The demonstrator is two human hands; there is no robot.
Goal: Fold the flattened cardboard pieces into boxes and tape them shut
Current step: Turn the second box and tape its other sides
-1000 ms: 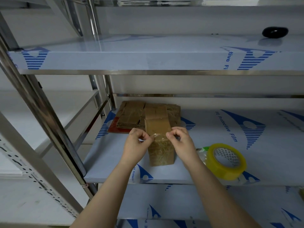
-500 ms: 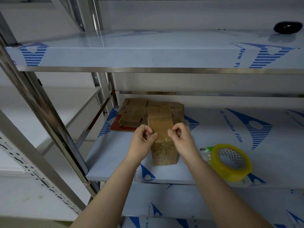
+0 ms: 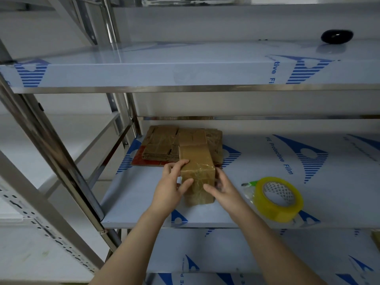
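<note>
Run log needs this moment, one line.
box upright on shelf | left hand grips left side | right hand grips right side | tape roll idle

steel shelving rack, white wall behind
shelves wrapped in pale protective film with blue logos; chrome upright at left, perforated grey post beside it; soft glare on upper shelf.

**Bare hands and forearms**

Of the person only two arms are in view; left hand and right hand are bare; left forearm and right forearm are uncovered too, down to the bottom edge; both look slim, approx. same build.
</note>
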